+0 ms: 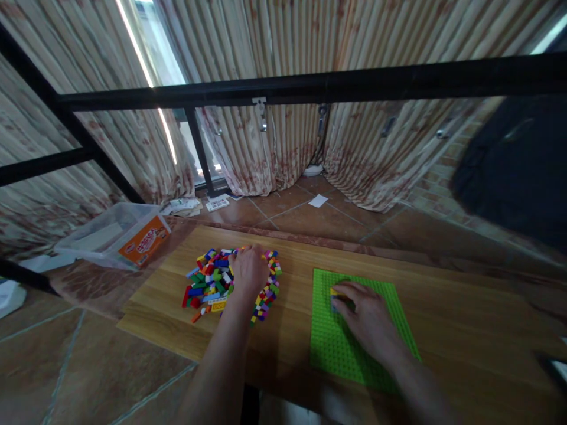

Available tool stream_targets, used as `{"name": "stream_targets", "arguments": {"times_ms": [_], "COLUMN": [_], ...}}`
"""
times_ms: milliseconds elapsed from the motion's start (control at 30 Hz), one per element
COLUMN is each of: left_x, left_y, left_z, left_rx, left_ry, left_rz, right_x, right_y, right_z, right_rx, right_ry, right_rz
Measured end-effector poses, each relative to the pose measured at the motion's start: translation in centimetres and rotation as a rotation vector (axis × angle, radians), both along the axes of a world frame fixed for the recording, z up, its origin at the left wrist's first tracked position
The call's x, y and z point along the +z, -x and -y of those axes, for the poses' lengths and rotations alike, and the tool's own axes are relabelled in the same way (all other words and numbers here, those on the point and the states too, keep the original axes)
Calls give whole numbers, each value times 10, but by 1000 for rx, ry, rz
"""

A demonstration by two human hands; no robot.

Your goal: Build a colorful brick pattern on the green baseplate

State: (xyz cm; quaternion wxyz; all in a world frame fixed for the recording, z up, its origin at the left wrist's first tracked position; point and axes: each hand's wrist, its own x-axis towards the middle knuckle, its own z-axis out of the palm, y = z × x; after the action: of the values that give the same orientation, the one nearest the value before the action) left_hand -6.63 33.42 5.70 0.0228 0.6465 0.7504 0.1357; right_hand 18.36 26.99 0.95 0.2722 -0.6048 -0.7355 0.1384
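A heap of small coloured bricks [212, 283] lies on the left part of a wooden tabletop [465, 319]. My left hand [248, 268] rests on top of the heap with its fingers curled down into the bricks; what they hold is hidden. To the right lies a flat bright-green baseplate [336, 348]. My right hand [367, 316] lies on the plate's upper part, its fingertips pinched on a small yellow brick [334, 292] and pressing it against the plate.
A clear plastic box [110, 236] with an orange label stands off the table's far left corner. Black metal bars [310, 85] cross in front of striped curtains. Papers [195, 205] lie on the tiled floor. A dark object [518, 165] sits at the right.
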Motion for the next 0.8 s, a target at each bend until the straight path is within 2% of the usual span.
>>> {"name": "stream_targets", "arguments": {"times_ms": [100,200,333,433,600,800], "left_x": [-2,-10,-17,-17,-17,-19], "left_y": [-3,-18,-50,-69,-82,-86], "left_z": [-3,-3,7,17,24,24], "left_rx": [-98,-255,-381,-382,-406,-463], "left_ry": [-59,-14,261,420,528,589], "left_rz": [184,587,1242,1532,1730,1692], "right_x": [7,14,24,32,34,33], "right_y": [-3,-5,-1,5,9,0], "right_z": [-2,-2,2,6,6,5], "right_rx": [-78,-146,-116,-41,24,25], "right_ry": [-48,-117,-123,-80,-52,-27], "right_rz": [-82,-194,-330,-360,-317,-291]}}
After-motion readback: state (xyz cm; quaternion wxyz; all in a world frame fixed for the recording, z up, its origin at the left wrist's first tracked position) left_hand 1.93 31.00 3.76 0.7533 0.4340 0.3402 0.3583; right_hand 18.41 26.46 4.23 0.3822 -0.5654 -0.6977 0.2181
